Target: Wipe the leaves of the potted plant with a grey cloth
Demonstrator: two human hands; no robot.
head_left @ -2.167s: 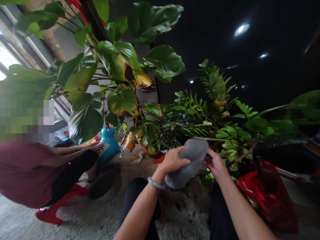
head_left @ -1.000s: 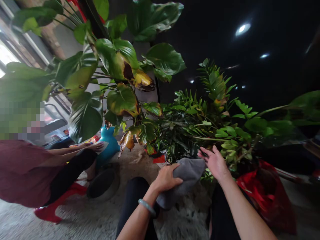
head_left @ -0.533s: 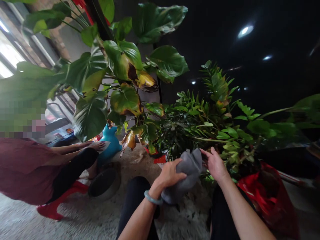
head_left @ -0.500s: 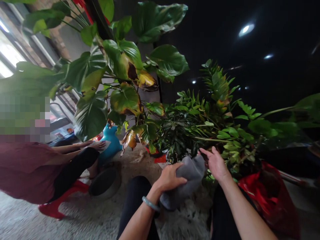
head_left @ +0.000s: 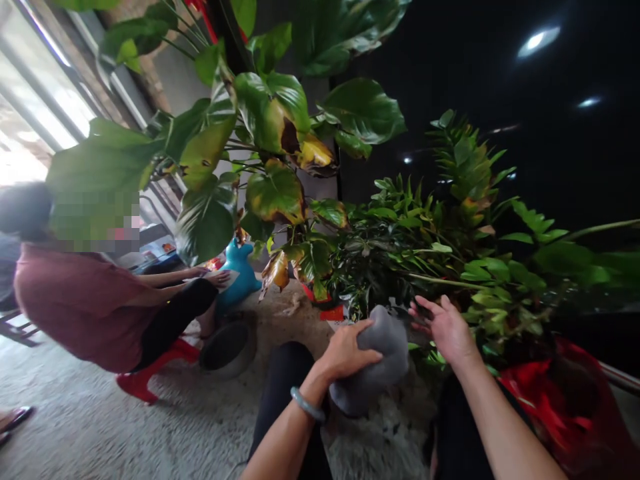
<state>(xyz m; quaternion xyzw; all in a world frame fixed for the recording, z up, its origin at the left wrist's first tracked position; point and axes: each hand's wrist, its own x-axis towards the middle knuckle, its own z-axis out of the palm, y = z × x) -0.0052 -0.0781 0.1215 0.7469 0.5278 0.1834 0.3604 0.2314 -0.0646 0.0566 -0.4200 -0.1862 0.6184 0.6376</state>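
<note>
My left hand (head_left: 346, 352) grips a soft grey cloth (head_left: 383, 353), its thumb and forefinger pressed along the upper side. The cloth bunches up and droops between my knees. My right hand (head_left: 447, 328) is open just right of the cloth, palm partly turned up and fingers apart. Its fingertips lie beside the dark leaves of a low plant (head_left: 367, 267); whether they touch a leaf I cannot tell. Behind and right of that hand stands a bushier green plant (head_left: 493, 273).
A tall plant with big, partly browned leaves (head_left: 273, 190) rises ahead. On the left a person in a maroon shirt (head_left: 85, 300) sits on a red stool (head_left: 143, 383) by a blue animal-shaped object (head_left: 237, 273). A dark basin (head_left: 227, 350) stands nearby; a red bag (head_left: 575, 407) is at right.
The view has swung left, so the scene sits further right. My right hand's fingers have curled slightly and stay apart. My left hand still holds the cloth, which has changed shape a little.
</note>
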